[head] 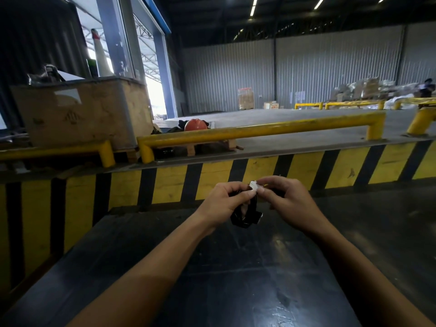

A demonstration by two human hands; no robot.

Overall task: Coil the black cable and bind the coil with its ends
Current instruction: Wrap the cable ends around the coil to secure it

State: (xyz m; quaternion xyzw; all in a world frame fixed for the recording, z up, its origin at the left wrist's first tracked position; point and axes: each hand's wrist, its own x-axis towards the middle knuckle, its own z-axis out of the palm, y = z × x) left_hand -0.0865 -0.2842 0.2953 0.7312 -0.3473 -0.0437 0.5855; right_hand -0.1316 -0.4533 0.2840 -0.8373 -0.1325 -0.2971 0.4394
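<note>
The black cable [246, 215] is a small tight coil held in the air above a dark table [212, 267]. My left hand [224, 201] grips the coil's upper left side, and loops hang below its fingers. My right hand [287, 199] pinches a silver metal plug end [253, 185] of the cable at the top of the coil, thumb and forefinger closed on it. Another plug end [258, 217] sticks out at the coil's lower right. Part of the coil is hidden behind my fingers.
Beyond the table runs a yellow-and-black striped dock edge [212, 175] with yellow pipe railings [259, 131]. A large cardboard box [82, 112] and an orange helmet [195, 125] sit at the left. Stacked goods and a person stand far right.
</note>
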